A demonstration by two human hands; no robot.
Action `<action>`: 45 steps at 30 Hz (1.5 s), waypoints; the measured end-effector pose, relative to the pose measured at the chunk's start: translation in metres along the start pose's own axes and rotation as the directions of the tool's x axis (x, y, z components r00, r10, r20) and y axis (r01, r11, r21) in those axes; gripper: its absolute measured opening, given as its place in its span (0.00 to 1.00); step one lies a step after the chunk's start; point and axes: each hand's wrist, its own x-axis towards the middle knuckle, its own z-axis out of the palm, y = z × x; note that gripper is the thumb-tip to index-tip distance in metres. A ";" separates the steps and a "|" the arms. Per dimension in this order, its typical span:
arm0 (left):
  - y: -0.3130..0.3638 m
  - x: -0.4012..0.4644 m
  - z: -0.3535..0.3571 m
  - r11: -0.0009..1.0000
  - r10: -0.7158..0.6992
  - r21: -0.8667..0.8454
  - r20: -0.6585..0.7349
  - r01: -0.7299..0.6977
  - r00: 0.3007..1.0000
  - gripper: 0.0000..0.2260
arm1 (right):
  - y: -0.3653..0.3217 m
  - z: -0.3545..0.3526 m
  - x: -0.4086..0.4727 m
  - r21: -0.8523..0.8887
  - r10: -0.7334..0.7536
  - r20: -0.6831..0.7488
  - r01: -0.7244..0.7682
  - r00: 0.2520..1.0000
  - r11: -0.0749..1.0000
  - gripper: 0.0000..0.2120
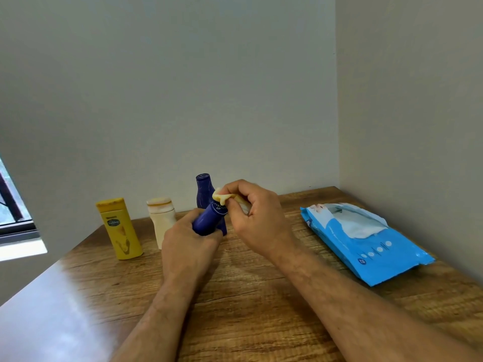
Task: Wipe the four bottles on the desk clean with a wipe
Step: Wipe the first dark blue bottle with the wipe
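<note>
Yellow bottle [119, 228]: stood upright on the worktop [248, 296], well left of the grip; could be toppled only by a wide elbow swing.
Cream bottle [162, 220]: stood just left of the grip, close behind the left hand [188, 244]; the likeliest to be knocked if the held bottle is turned sharply.
Held blue bottle [209, 220]: wrapped low on its body by the left-hand grip, tilted, cap end up; a slip is risked if the surface is wet.
Second blue bottle [202, 190]: stood just behind the grip, partly hidden.
Wipe [222, 198]: pinched in the right hand [257, 218], pressed to the cap; bunched, so coverage may be missed.
Wipe pack [363, 239]: laid well right, flap open; drying out is risked.
</note>
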 end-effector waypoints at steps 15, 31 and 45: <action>-0.001 0.003 -0.001 1.000 -0.028 0.003 -0.046 0.029 0.999 0.11 | 0.000 -0.001 0.001 -0.040 0.021 0.000 -0.021 1.000 0.999 0.07; -0.002 0.003 -0.001 0.998 -0.047 0.025 -0.069 0.049 0.997 0.14 | -0.006 0.001 -0.003 0.010 0.029 0.089 -0.030 0.996 0.999 0.08; 0.001 0.002 -0.001 0.998 -0.029 0.054 -0.041 0.031 0.999 0.14 | -0.002 0.004 0.001 -0.016 0.067 -0.035 -0.067 0.997 0.998 0.07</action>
